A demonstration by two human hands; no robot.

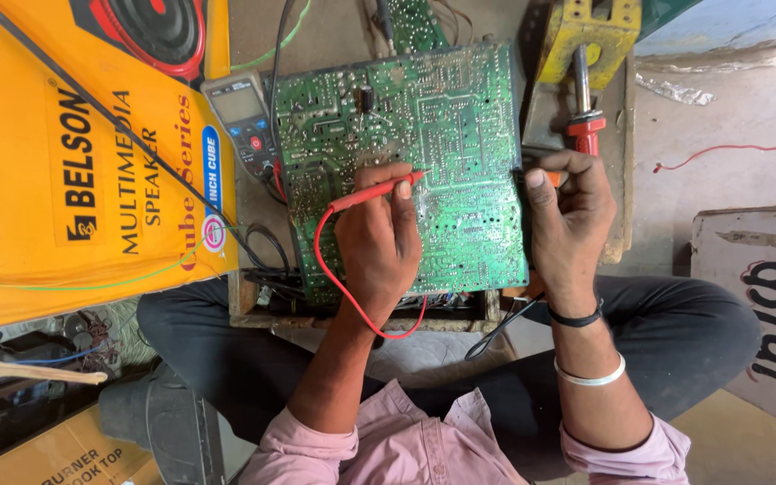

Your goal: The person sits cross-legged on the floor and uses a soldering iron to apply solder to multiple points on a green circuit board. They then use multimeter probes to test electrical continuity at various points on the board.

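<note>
- Your left-hand fingers are pinched shut around the red test probe, thumb under it and forefinger on top, the way you would hold a pen.
- Your left hand rests on the green circuit board, solder side up, and covers its lower left part.
- The probe's long axis runs nearly level across the board, from its tail at your left to its tip at your right; the tip sits on the solder tracks near the board's middle.
- The probe's red lead loops down from the tail, off the near edge of the board and back under your wrist.
- Your right hand grips the board's right edge, fingers curled closed over the rim; a small orange object shows between them, but you cannot tell what it is.
- So the probe tip points toward your right hand, with a stretch of bare board between them; the left hand is the nearer to the tip.
- A black lead trails off the board's near right corner over your lap.
- Farther out, a digital multimeter lies just beside the board's far left corner, next to a yellow speaker carton.
- Beyond your right hand, a red-handled soldering iron stands in a yellow stand, just off the board's far right corner.
</note>
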